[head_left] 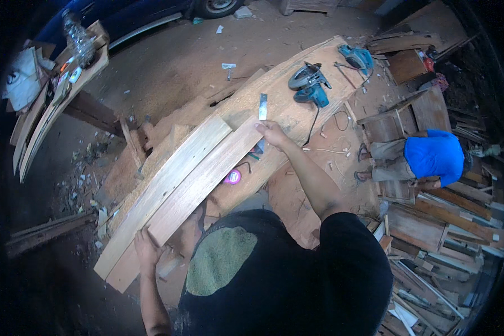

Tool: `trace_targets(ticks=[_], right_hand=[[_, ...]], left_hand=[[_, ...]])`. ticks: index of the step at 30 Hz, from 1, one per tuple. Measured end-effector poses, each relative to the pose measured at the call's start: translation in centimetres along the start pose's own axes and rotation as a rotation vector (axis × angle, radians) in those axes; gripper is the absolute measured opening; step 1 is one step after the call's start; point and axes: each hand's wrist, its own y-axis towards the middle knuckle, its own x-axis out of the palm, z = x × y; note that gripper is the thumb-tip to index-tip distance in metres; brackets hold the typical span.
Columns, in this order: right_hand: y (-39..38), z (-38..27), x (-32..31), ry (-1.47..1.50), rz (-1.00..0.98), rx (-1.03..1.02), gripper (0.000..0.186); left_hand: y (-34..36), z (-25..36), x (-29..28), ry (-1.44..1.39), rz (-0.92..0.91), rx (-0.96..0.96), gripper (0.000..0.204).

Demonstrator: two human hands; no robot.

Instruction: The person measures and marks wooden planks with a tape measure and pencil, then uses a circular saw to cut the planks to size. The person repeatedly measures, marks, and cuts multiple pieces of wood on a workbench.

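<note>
Two long pale planks lie side by side, slanting from lower left to upper middle. My right hand grips the far end of the nearer plank, its thumb on top. Lower down, my left hand holds the same plank by its near edge, close to the other end. The farther plank touches it along the side. Just past my right hand lies a flat metal strip, like a ruler or square blade. A round pink tape measure sits beside the nearer plank.
A circular saw and another teal power tool rest with cords on the dusty workbench. A person in a blue shirt stands right, by stacked timber. A cluttered table with a plastic bottle stands upper left.
</note>
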Motion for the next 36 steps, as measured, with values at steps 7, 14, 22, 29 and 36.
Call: trace_targets(ticks=[7,14,22,29,36], right_hand=[[0.9,-0.3,0.7,-0.128,0.003,-0.079,0.032],[0.7,-0.1,1.2,0.14,-0.004,0.036,0.032],[-9.9,0.7,6.6,-0.82,0.204,-0.647,0.026],[-13.1,14.0,22.4,-0.992,-0.722,-0.794,0.036],[-10.3,16.7,36.4,-1.376,-0.647,-0.749,0.047]], left_hand=[[-0.9,-1.7,0.2,0.109,0.04,-0.085,0.086],[0.0,-1.4,-0.7,0.038,-0.037,-0.05,0.096],[1.7,1.7,0.6,-0.112,0.122,0.063,0.091],[3.0,4.3,1.9,-0.166,0.075,-0.008,0.088],[4.4,4.1,1.3,-0.123,0.141,0.066,0.087]])
